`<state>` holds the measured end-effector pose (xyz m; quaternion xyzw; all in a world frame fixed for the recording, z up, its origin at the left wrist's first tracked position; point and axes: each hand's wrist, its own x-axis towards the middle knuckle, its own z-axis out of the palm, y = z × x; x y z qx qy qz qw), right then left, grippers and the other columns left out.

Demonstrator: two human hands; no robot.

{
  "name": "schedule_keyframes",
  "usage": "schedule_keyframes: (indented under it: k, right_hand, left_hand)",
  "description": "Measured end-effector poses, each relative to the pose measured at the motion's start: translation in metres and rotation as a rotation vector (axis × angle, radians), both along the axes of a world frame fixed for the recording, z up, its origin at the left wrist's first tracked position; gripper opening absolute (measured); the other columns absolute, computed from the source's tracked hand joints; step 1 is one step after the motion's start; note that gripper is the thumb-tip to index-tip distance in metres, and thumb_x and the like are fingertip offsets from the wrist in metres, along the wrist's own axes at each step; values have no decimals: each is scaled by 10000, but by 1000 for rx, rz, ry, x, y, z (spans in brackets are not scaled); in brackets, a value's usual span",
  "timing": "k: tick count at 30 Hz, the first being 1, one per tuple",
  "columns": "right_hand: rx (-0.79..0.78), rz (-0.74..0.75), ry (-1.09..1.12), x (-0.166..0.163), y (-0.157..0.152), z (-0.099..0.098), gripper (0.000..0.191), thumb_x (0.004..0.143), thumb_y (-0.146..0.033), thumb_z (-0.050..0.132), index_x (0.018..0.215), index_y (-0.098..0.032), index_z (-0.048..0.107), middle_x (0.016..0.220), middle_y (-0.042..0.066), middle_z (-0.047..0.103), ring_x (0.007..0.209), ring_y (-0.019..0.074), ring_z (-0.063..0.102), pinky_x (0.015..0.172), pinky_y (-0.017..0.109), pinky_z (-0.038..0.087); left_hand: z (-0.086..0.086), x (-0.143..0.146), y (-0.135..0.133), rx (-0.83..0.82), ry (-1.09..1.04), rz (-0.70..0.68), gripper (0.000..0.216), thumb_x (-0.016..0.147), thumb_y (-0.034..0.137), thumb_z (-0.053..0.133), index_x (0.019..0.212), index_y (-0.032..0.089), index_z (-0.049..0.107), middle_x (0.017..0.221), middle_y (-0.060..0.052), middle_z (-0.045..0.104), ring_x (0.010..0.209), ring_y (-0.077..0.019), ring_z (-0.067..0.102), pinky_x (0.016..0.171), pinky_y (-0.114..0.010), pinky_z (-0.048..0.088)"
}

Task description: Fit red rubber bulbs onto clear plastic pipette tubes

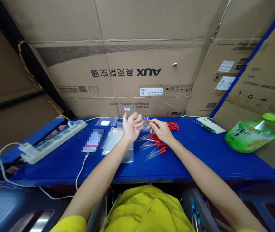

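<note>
My left hand [132, 126] is raised over the clear plastic bags [114, 141], palm turned up, with its fingers curled and the thumb sticking up; whether anything is inside the curl I cannot make out. Just to its right, my right hand [162, 129] pinches a small red rubber bulb [148, 121] between thumb and fingers. Below this hand lie several droppers [155, 151], thin clear tubes with red bulbs, their tips pointing left. A heap of loose red rubber bulbs [173, 126] is behind the right wrist.
A phone [92, 141] on a charging cable and a white power strip [55, 141] lie left on the blue table [188, 164]. A white earbud case [105, 122] sits behind. At right are a screwdriver [207, 128], a white device [212, 125] and a green bottle [250, 135]. Cardboard [127, 58] walls the back.
</note>
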<state>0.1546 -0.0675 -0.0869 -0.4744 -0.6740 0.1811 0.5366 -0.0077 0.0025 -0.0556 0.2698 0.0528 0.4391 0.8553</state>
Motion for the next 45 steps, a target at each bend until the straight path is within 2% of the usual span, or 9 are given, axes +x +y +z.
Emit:
schedule_keyframes:
  k: [6, 16, 19, 23, 29, 33, 38, 45]
  right_hand:
    - [-63, 64, 132, 1, 4, -5, 417, 986, -601, 558, 1007, -201, 672, 827, 46, 766, 578, 136, 658, 515, 246, 503]
    - [-93, 122, 242, -3, 5, -9, 410, 897, -592, 698, 915, -184, 666, 780, 54, 766, 626, 172, 727, 574, 281, 561]
    - [-82, 135, 242, -4, 4, -8, 396, 898, -574, 706, 955, -184, 672, 806, 59, 772, 646, 180, 737, 581, 287, 565]
    - [-55, 112, 217, -3, 3, -6, 389, 920, -568, 680, 1016, -192, 684, 846, 55, 783, 664, 182, 747, 579, 283, 565]
    - [28, -4, 151, 0, 4, -4, 319, 929, -516, 688, 1022, -211, 702, 767, 32, 764, 676, 208, 746, 619, 315, 579]
    - [55, -40, 126, 2, 5, -5, 293, 922, -490, 702, 1032, -219, 707, 812, 38, 771, 669, 208, 740, 638, 330, 587]
    - [8, 23, 152, 0, 6, -7, 309, 928, -500, 690, 1044, -214, 706, 759, 24, 756, 650, 196, 733, 594, 304, 567]
    - [6, 39, 259, -6, 4, -7, 322, 880, -514, 748, 942, -203, 696, 771, 42, 775, 677, 207, 761, 585, 295, 578]
  left_hand:
    - [-2, 0, 3, 10, -5, 17, 438, 1014, 470, 384, 685, 212, 255, 592, 68, 225, 409, -73, 149, 424, -218, 158]
    - [-5, 1, 2, -20, -1, 23, 447, 1012, 469, 377, 680, 215, 216, 560, 79, 166, 411, -81, 118, 441, -229, 171]
    - [-5, 0, 2, -5, -22, 14, 448, 1032, 469, 330, 681, 212, 222, 558, 76, 168, 407, -81, 126, 440, -232, 172]
    - [-2, -1, 3, 18, -42, -5, 472, 1067, 488, 250, 691, 203, 283, 563, 66, 215, 397, -79, 160, 426, -222, 172]
    - [0, 2, 0, 4, -71, -26, 537, 1085, 561, 162, 775, 197, 408, 656, 37, 397, 384, -62, 206, 399, -216, 189]
    - [-1, 4, -2, -33, -85, -42, 536, 1080, 582, 183, 741, 200, 346, 646, 41, 362, 387, -65, 217, 395, -218, 192]
    - [-2, 1, -1, 10, -118, -47, 491, 1081, 525, 160, 735, 208, 303, 631, 51, 313, 382, -69, 205, 403, -229, 186]
    - [-2, 1, -1, 32, -106, -54, 455, 1077, 483, 182, 722, 209, 259, 610, 66, 272, 361, -58, 164, 412, -241, 144]
